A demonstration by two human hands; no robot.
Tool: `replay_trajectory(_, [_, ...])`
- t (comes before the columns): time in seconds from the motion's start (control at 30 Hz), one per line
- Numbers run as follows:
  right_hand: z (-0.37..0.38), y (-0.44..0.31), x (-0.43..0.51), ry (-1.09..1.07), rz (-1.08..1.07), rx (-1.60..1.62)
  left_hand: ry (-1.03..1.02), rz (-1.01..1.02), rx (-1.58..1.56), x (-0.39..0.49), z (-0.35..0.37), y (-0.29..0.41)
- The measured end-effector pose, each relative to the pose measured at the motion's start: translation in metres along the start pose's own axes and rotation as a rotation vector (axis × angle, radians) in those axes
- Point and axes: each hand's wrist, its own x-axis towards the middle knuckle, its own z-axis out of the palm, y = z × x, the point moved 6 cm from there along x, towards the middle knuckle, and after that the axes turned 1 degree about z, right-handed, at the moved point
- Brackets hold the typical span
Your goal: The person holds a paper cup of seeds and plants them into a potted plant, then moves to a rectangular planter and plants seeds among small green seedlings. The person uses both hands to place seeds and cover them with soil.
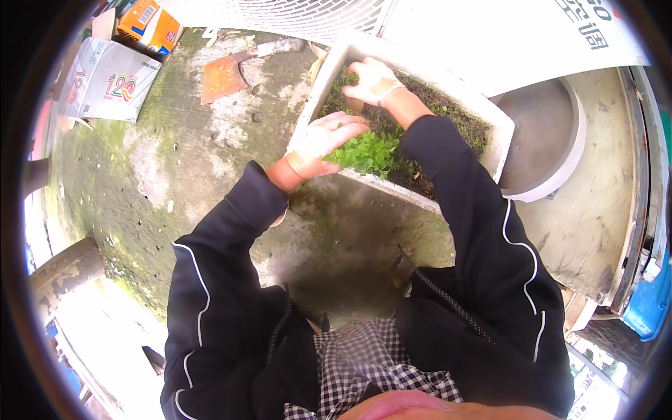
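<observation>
A white rectangular planter box point(404, 195) of dark soil point(420, 181) stands before me on mossy concrete. My left hand point(328, 139) is at the box's near left corner, around a bunch of leafy green plants point(370, 152) that shows beside its palm and fingers. Farther in, my right hand point(371, 81) reaches down over the soil at the far left end, its fingertips bent at small green plants point(349, 77). Whether those fingertips grip a stem cannot be made out. Low green growth point(467, 123) covers the soil on the right side.
A rusty cleaver-like blade point(223, 79) with a worn handle lies left of the box. Cardboard boxes point(113, 79) stand at the far left. A round shallow basin point(543, 142) sits to the right, and a white perforated plastic basket point(294, 18) is behind.
</observation>
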Motion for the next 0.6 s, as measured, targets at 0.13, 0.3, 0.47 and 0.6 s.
replay_trajectory(0.13, [0.020, -0.012, 0.011, 0.174, 0.029, -0.131, -0.012, 0.015, 0.003, 0.000, -0.001, 0.001])
replay_trajectory(0.3, [0.016, 0.001, 0.005, 0.275, -0.103, 0.255, 0.011, 0.014, -0.034, -0.002, -0.001, -0.005])
replay_trajectory(0.47, [-0.019, 0.036, -0.016, 0.073, 0.097, 0.474, 0.301, 0.076, -0.072, 0.003, -0.013, -0.012])
replay_trajectory(0.6, [-0.050, 0.057, -0.064, -0.094, 0.038, 0.936, 0.577, -0.287, -0.690, -0.003, -0.015, -0.040])
